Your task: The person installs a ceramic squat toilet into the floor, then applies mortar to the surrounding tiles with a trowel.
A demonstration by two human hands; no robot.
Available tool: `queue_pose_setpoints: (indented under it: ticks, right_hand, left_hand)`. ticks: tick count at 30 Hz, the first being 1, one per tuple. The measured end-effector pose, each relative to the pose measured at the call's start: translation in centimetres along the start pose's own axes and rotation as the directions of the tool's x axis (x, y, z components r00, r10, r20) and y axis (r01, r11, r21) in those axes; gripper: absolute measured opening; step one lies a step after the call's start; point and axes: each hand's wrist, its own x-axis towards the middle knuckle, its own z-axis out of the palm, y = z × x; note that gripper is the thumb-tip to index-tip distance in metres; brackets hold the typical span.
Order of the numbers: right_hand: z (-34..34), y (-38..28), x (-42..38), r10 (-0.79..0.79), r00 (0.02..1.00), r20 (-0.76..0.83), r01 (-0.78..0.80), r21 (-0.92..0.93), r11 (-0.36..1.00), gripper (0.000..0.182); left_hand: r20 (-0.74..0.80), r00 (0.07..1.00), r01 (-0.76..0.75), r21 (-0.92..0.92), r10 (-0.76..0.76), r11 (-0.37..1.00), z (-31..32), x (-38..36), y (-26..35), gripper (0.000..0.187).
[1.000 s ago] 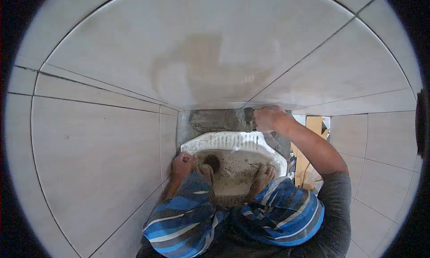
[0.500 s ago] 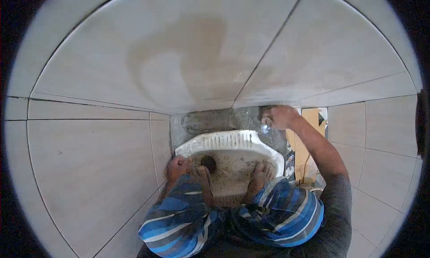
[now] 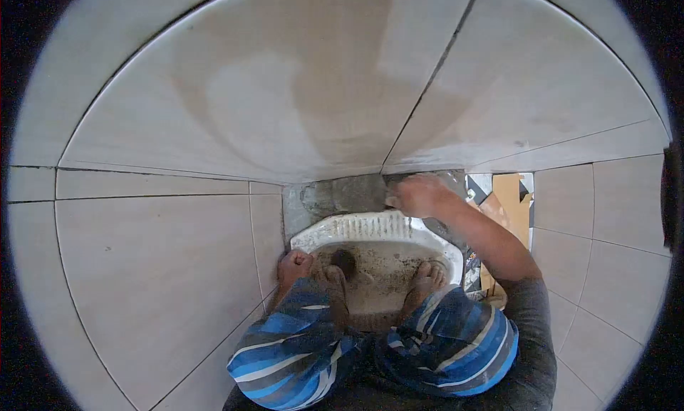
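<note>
My right hand (image 3: 422, 195) is over the strip of wet grey mortar (image 3: 349, 195) between the wall and the squat toilet. Its fingers are closed, and whatever they grip is hidden by the hand and blur. My left hand (image 3: 294, 265) is curled into a fist at the left edge of the squat toilet (image 3: 335, 229), near my knee; nothing shows in it. The white toilet has a ridged rear rim and a dirty basin with a dark round drain hole (image 3: 344, 263). Both my bare feet (image 3: 427, 274) are inside the basin.
Large pale tiles cover the front wall (image 3: 285, 90) and the left wall (image 3: 157, 283) close around me. To the right, cardboard (image 3: 507, 197) lies over a patterned floor. A tiled wall (image 3: 563, 197) stands beyond it.
My right hand has moved left along the mortar strip, away from the right corner. My left hand stays by the toilet's edge. The view has shifted slightly.
</note>
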Motion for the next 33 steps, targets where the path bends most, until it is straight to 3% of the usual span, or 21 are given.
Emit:
queue_pose_setpoints:
  ticks: [2,3,5,8,9,11,12,14,17,21,23,27,29,33]
  right_hand:
    - [4.5,-0.1,3.6,-0.172,0.950,-0.260,0.177,-0.007,0.984,0.035]
    - [3.4,-1.2,3.6,-0.160,0.952,-0.260,0.166,0.001,0.986,0.035]
    - [0.1,-3.5,3.6,-0.224,0.975,-0.001,0.222,-0.125,0.967,0.032]
    - [1.5,-2.7,5.3,-0.255,0.966,0.043,0.258,-0.228,0.939,0.028]
    - [1.5,-2.2,5.0,-0.250,0.967,0.043,0.253,-0.228,0.940,0.028]
    - [1.4,-0.5,3.7,-0.017,0.997,-0.079,0.014,-0.038,0.999,0.027]
    - [0.5,-0.1,2.6,-0.009,0.997,-0.081,0.006,-0.037,0.999,0.027]
    - [-1.2,1.0,0.1,-0.011,0.999,0.031,0.013,-0.089,0.996,0.028]
    - [0.0,3.8,-2.5,0.048,0.994,-0.102,-0.053,-0.044,0.998,0.031]
    - [0.9,7.6,-4.7,0.241,0.971,-0.010,-0.241,-0.069,0.968,0.034]
    - [1.7,10.3,-6.8,0.322,0.947,0.002,-0.321,-0.071,0.945,0.036]
    - [3.7,13.7,-11.5,0.344,0.939,-0.015,-0.344,-0.034,0.938,0.039]
    - [3.8,13.5,-12.9,0.332,0.943,-0.015,-0.329,0.090,0.940,0.040]
    - [5.0,12.6,-11.0,0.248,0.956,-0.159,-0.201,0.265,0.943,0.044]
  left_hand:
    - [-0.053,0.996,-0.077,0.024,0.078,0.997,0.3,0.2,-1.0,0.028]
    - [-0.042,0.996,-0.082,0.029,0.084,0.996,0.6,0.4,-1.8,0.028]
    - [-0.101,0.989,-0.091,0.118,0.104,0.989,1.4,1.2,-3.6,0.029]
    - [-0.077,0.992,-0.095,0.015,0.096,0.995,-0.1,-0.6,1.1,0.030]
    - [-0.073,0.992,-0.098,0.013,0.099,0.995,0.4,-0.3,0.0,0.030]
    - [-0.162,0.871,-0.459,0.071,0.464,0.885,1.4,0.6,-3.2,0.027]
    - [-0.158,0.868,-0.465,0.069,0.470,0.882,1.1,0.9,-3.1,0.027]
    - [-0.017,0.996,-0.086,-0.085,0.085,0.993,0.9,1.0,-2.8,0.025]
    - [-0.042,0.991,-0.123,0.055,0.125,0.991,-0.9,-1.3,2.9,0.025]
    - [0.045,0.998,-0.044,0.012,0.043,0.999,-1.2,-1.4,3.3,0.028]
    - [-0.057,0.983,-0.176,-0.052,0.173,0.983,-0.1,-0.9,1.4,0.028]
    - [-0.066,0.995,-0.067,0.065,0.071,0.996,1.5,1.3,-2.7,0.030]
    - [-0.050,0.998,-0.057,-0.164,0.049,0.985,2.1,2.1,-4.6,0.030]
    - [-0.039,0.995,-0.095,-0.206,0.089,0.974,1.9,2.2,-4.3,0.031]
